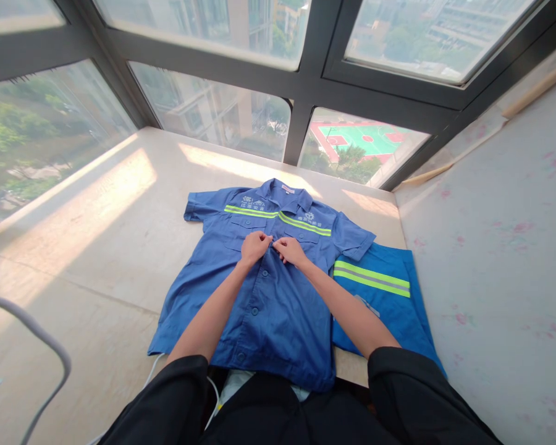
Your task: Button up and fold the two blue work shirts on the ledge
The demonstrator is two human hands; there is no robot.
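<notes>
A blue short-sleeved work shirt (287, 309) lies face up in front of me, its collar toward the window. Yellow-green reflective stripes and white lettering cross its chest. Along the front placket, the lower buttons (254, 311) are visible. My left hand (256, 247) pinches the placket at mid-chest, just below the stripe. Close beside it, my right hand (289, 250) grips the facing edge with thumb and fingers. The fingertips nearly meet and hide whatever button or hole lies between them.
A brighter blue folded garment (375, 287) with a reflective stripe lies partly under the shirt's right sleeve. The pale sill (97, 259) extends left. Dark-framed windows (306, 86) rise behind, and a floral-papered wall (491, 247) stands at right. A grey cable (41, 337) curves at lower left.
</notes>
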